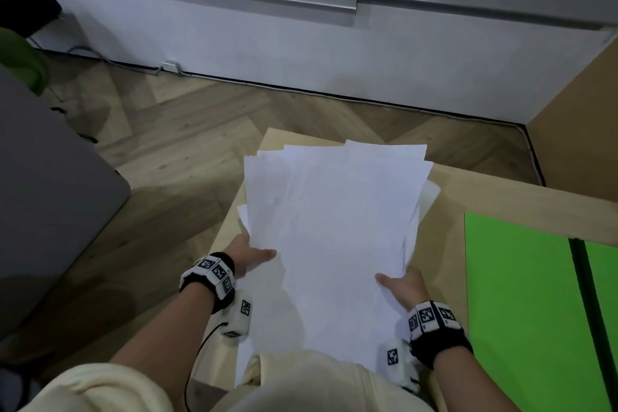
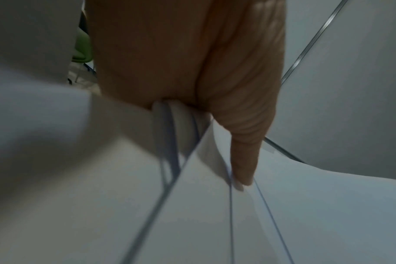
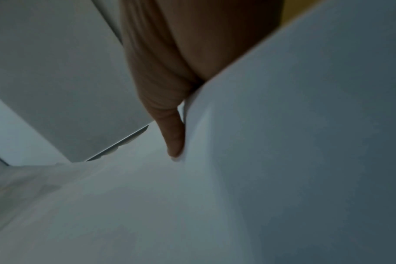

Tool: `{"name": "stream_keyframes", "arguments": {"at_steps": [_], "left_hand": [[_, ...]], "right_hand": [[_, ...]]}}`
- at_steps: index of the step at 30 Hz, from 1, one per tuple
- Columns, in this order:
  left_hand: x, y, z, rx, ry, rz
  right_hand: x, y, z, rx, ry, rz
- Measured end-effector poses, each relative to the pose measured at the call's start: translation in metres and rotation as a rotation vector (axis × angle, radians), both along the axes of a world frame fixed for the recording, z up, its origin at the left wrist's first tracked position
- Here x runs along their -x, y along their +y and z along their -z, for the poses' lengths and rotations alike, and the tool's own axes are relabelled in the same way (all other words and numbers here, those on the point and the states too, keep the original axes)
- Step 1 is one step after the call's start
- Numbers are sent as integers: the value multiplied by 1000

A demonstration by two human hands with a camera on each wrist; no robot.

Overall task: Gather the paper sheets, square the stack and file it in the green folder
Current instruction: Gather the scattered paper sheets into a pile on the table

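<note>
Gripping uneven paper stack (image 1: 334,227): left hand (image 1: 249,256) at 9 o'clock, right hand (image 1: 403,288) at 4 | green folder (image 1: 521,294) at 3 on table (image 1: 485,191)

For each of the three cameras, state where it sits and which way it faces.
Head: worn on the head, facing forward and down at the paper sheets, green folder, left hand and right hand.
Left wrist: looks along the left hand at sheets pinched under its thumb.
Right wrist: looks along the right hand, likewise.
All three share the sheets.
</note>
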State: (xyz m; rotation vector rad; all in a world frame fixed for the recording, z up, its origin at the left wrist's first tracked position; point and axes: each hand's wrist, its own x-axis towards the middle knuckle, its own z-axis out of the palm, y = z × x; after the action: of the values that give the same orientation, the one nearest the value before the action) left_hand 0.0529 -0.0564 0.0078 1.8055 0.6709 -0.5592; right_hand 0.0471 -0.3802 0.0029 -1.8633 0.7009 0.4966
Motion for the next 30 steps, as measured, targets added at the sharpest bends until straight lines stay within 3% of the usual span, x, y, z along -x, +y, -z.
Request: {"name": "stream_keyframes", "arguments": {"at_steps": [2, 4, 8, 9, 13, 17, 19, 22, 26, 30], "left_hand": [[0, 7, 2, 1, -58, -120], [0, 10, 4, -40, -105, -232], [-4, 4, 5, 0, -83, -282], [-5, 0, 4, -21, -93, -285], [-12, -19, 7, -47, -92, -263], [-26, -35, 10, 6, -58, -53], [-36, -28, 25, 37, -77, -113], [-41, -18, 37, -127, -78, -179], [-33, -29, 14, -247, -45, -138], [-24, -34, 16, -202, -45, -153]], "right_hand": [[6, -6, -15, -66, -8, 15], [8, -27, -3, -143, -9, 0], [9, -51, 15, -184, 97, -138], [7, -53, 16, -177, 71, -98], [-6, -36, 7, -19, -88, 85], [-14, -15, 13, -3, -55, -27], [-16, -21, 15, 46, -81, -39], [-18, -36, 18, 259, -152, 56], [-14, -36, 20, 402, -137, 135], [-11, -37, 14, 537, -213, 160]]}}
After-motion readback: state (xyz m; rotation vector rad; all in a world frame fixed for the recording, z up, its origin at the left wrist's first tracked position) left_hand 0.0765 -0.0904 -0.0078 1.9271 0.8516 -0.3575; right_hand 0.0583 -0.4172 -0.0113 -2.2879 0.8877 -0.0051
